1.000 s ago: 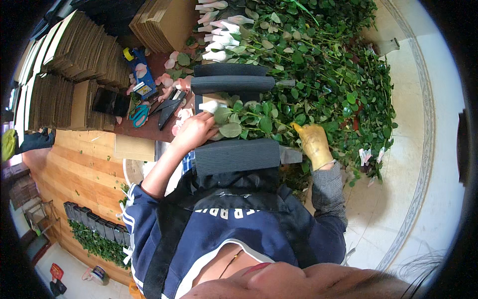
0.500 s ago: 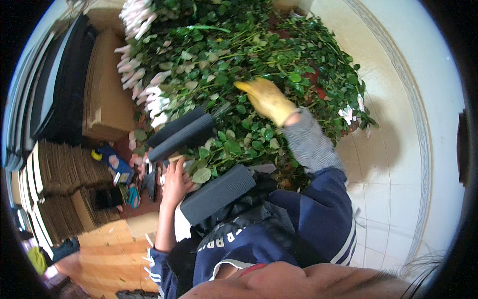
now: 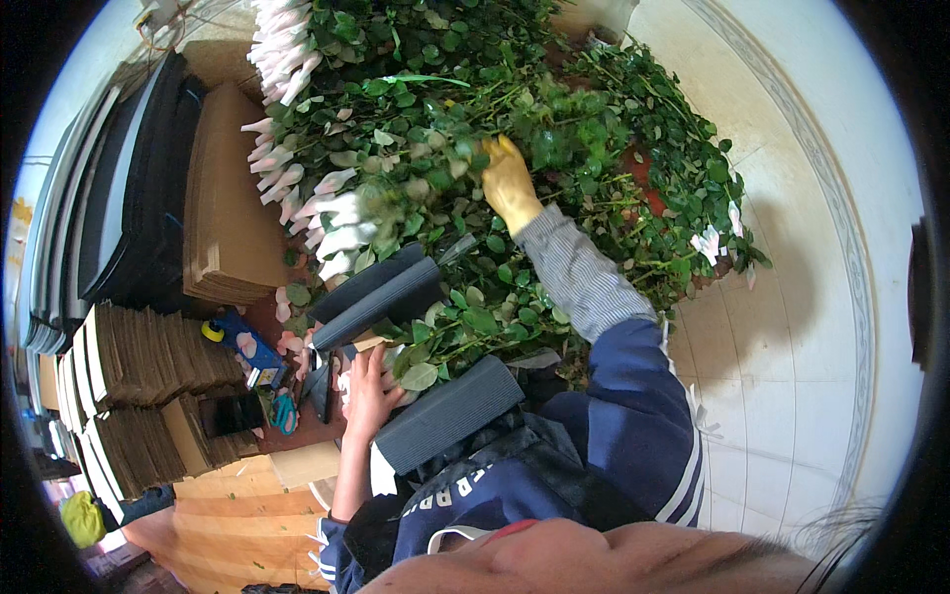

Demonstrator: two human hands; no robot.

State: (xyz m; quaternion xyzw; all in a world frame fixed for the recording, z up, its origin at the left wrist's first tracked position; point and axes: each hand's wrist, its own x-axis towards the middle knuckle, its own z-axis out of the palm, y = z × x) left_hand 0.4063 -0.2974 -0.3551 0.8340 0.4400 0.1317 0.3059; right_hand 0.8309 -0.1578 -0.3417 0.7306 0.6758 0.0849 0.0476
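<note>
A large heap of leafy rose stems lies in front of me, with sleeved pale pink and white rose heads along its left side. My right hand, in a yellow glove, reaches into the heap with its fingers curled round a rose stem. Leaves on both sides of the glove are blurred by motion. My left hand is bare, its fingers stretched over a small bunch of roses close to me, near a tan cardboard piece. Dark ridged pads lie on both sides of this bunch.
At the left stand stacks of folded cardboard and upright dark sheets. Teal-handled scissors, a blue box and fallen petals lie on the reddish table. A pale wall and tiled floor are at the right.
My gloved right hand has moved left and slightly farther away, its fingers now curled, and leaves beside it are stirring. My left hand stays by the near bunch. The whole view has shifted slightly.
</note>
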